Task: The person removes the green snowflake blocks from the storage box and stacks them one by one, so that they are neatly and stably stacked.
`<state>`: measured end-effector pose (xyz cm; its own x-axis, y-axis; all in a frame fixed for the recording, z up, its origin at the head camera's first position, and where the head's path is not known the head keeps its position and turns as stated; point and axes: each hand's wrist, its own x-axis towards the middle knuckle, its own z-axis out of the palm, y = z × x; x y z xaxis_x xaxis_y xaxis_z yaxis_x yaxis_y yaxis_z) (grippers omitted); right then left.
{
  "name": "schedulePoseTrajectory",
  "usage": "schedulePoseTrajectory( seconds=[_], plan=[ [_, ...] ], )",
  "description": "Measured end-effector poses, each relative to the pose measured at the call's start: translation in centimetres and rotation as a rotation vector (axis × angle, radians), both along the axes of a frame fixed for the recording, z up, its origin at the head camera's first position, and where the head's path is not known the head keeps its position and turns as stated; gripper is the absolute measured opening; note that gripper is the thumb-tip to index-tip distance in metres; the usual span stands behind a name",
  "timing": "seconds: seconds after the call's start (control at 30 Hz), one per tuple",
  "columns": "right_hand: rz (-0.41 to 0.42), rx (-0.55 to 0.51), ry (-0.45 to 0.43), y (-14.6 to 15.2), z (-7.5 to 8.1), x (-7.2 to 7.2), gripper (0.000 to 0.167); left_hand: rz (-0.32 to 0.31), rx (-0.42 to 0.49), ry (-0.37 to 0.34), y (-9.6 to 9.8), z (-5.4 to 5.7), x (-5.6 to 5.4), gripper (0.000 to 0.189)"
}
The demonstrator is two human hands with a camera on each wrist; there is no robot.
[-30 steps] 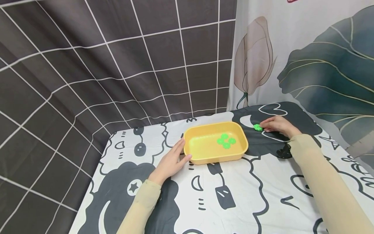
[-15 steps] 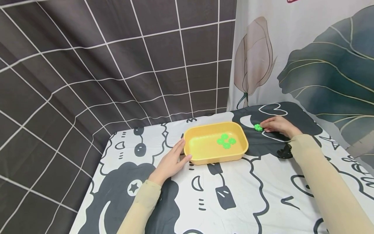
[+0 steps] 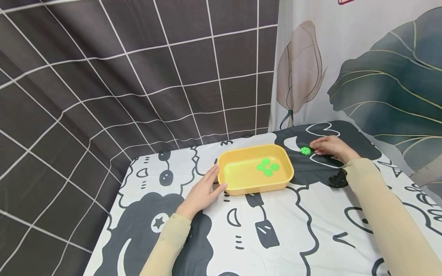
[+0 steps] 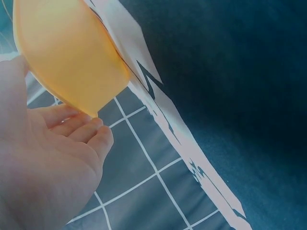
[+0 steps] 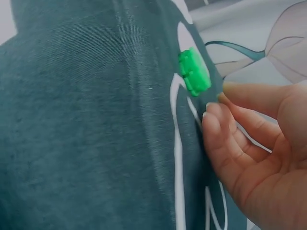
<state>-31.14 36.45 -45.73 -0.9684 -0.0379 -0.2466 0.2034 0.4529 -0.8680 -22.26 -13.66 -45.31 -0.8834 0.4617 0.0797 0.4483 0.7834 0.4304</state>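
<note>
Handling step, seemingly, at green piece (image 3: 305, 151), sitting on printed cloth's (image 3: 286, 222) dark patch, R of yellow tray (image 3: 238, 176); poised there w/ R grip (image 3: 330, 147), loose, holding nothing, tips just beside but apart; touching tray's L end w/ L grip (image 3: 203, 192), unclenched; prob calls for thumb-&-finger pinch next; looks bright, chunky, knobbly-edged, poss. stacked.

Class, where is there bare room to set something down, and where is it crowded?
Free: inside the yellow tray, left of the green pieces; the patterned cloth before the tray, between the sleeves. Crowded: right of the tray, with a loose green piece, the right hand and a black object; the tray's left end, where the left hand rests.
</note>
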Motion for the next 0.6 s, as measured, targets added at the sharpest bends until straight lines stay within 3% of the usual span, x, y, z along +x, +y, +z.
schedulePoseTrajectory(
  seconds=[0.3,0.6],
  plan=[
    [-0.016,0.086,0.068,-1.0,2.5,-0.5,0.051,-0.012,0.003,0.016,-0.1,0.0,-0.1,0.08],
    [0.084,0.099,0.077,-4.2,5.0,-1.0,0.058,-0.012,0.012,0.016,-0.1,0.1,0.0,0.08]
  ],
)
